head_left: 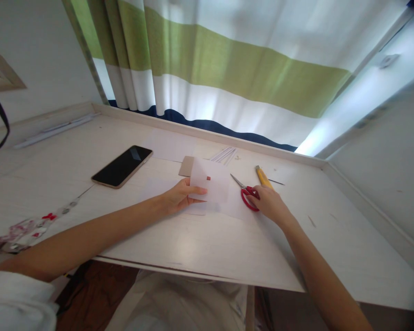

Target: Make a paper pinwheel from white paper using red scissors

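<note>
My left hand [181, 195] holds a folded sheet of white paper [217, 184] by its left side, thumb in front and fingers behind. On the paper is a small reddish-brown rectangle [209, 178], either a mark or a cutout; I cannot tell which. My right hand [269, 202] grips the red handles of a pair of scissors [244, 188]. The scissors lie low over the table, their blades pointing away to the upper left. Just beyond my right hand is a yellow utility knife [264, 177], partly hidden by the fingers. A piece of tan card [186, 166] shows behind the folded paper.
A phone [122, 166] lies on the white table [179, 239] at left, with a beaded strap [37, 227] nearby. Thin paper strips [223, 155] and a white sheet [167, 145] are farther back. A dark thin stick [276, 182] lies by the knife. Raised edging borders the table.
</note>
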### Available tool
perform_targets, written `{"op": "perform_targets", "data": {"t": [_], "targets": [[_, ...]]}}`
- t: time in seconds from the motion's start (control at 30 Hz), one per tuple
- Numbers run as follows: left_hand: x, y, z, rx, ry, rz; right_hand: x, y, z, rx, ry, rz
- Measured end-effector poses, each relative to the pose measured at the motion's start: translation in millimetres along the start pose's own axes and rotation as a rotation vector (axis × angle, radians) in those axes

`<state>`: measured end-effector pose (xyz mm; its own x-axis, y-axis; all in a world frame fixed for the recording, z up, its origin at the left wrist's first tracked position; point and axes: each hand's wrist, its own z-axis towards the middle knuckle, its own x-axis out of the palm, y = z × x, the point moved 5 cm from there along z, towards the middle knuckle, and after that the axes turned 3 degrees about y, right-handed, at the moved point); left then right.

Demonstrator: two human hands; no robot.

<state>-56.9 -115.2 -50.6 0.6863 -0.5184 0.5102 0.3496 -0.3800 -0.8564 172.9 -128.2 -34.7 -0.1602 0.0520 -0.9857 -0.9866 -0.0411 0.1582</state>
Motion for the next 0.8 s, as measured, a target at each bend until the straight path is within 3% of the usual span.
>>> {"op": "perform_targets", "data": {"t": [0.27,0.37,0.5,0.63,0.8], "targets": [[-5.2,0.3,-1.0,0.043,-0.075,-0.048,-5.3,-6.5,1.6,0.066,-0.120,0.403],[-3.8,-2.1,-3.1,0.070,-0.091,-0.060,-5.5,7.1,0.0,0.024,-0.070,0.700],[3.6,3.0,-4.4,0.016,-0.027,-0.014,2.8,39.0,-9.4,-0.020,0.047,1.026],[10.2,12.5,-5.9,-0.049,0.009,0.067,14.8,54.8,-17.2,0.022,0.040,1.180],[12.3,18.6,-9.8,-0.106,-0.035,0.219,13.8,53.3,-20.0,0.039,-0.098,1.238]]}}
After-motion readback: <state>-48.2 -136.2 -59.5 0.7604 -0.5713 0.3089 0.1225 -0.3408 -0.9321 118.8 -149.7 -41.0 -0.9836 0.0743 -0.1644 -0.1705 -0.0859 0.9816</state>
